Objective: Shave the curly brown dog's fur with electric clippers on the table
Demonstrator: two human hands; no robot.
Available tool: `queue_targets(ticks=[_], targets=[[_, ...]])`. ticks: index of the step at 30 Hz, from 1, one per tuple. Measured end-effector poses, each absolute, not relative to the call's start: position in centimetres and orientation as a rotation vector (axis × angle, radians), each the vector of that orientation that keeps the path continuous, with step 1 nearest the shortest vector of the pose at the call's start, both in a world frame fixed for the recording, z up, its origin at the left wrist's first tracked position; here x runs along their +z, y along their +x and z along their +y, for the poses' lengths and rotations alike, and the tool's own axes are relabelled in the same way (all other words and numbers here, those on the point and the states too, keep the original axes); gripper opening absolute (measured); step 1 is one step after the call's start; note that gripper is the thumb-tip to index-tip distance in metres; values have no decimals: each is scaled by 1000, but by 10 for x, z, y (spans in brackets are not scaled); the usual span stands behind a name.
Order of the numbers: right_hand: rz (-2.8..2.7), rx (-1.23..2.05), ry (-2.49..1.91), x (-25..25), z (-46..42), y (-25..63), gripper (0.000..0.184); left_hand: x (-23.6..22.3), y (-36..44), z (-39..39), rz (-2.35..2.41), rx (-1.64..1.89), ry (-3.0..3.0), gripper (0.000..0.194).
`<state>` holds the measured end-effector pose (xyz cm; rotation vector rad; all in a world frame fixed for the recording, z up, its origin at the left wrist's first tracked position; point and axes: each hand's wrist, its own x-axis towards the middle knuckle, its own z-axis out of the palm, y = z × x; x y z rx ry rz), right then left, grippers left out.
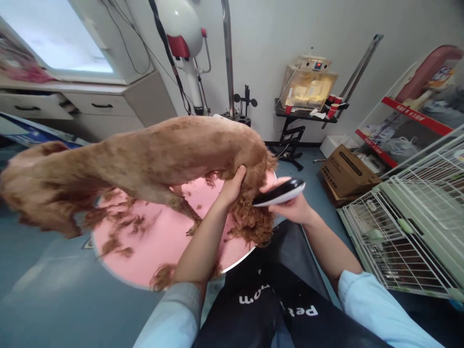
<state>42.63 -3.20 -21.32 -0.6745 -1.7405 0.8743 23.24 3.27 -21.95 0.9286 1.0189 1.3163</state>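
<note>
A brown dog (174, 145) stands side-on on a round pink table (152, 256), its head at the far left and its rump toward the right. Its back and flank are clipped short, while long curly fur (253, 224) covers the lower hind leg. My left hand (234, 186) grips the dog's upper hind leg, thumb on the near side, other fingers largely hidden. In my right hand (292, 208) is a black and white hair clipper (279, 192), its tip against the hind leg's fur. Loose brown fur (123, 227) is scattered over the table.
Behind the dog stand a white and red dryer (184, 34) and a metal post (228, 53). A lit box (308, 84) and red cups sit on a black stand. At right are a cardboard box (350, 171) and a wire cage (391, 241). Drawers (97, 104) line the left wall.
</note>
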Motion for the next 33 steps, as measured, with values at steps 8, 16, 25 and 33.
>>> queue_targets(ticks=[8,16,25,33], targets=[[-1696,385,-666,-219,-55,407,51,-217,232,31,924,1306,952,59],[-2016,70,-580,-232,-74,377,35,-213,229,29,1018,1254,980,58],[-2024,-154,-712,-246,-80,342,24,-220,227,31,1047,1204,923,51],[-1982,-286,-708,-233,-78,333,25,-211,223,24,1067,1148,947,57]])
